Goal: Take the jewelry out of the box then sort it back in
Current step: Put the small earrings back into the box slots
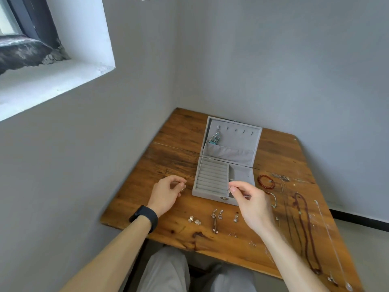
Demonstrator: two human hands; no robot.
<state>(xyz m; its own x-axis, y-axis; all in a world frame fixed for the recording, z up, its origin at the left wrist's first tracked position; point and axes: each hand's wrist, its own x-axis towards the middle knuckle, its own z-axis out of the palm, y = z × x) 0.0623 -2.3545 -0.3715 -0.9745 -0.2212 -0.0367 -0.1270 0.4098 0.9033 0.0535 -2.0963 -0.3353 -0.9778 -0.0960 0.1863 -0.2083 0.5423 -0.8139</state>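
Observation:
A grey velvet jewelry box (212, 192) stands open on the wooden table (172, 144), its lid upright with a blue-and-silver piece (215, 138) hanging from a hook. My left hand (166, 193) hovers left of the box and pinches a small gold ring (182, 189). My right hand (250, 202) is over the box's front right corner, pinching a small silver ring (229, 190). Several earrings (216, 217) lie in front of the box. A red bead bracelet (267, 181) and a dark bead necklace (305, 228) lie to the right.
The table sits in a corner between two grey walls. Thin silver chains (328, 234) stretch along the table's right side toward the near edge. A silver bangle (273, 200) lies beside my right hand. My knees show below the front edge.

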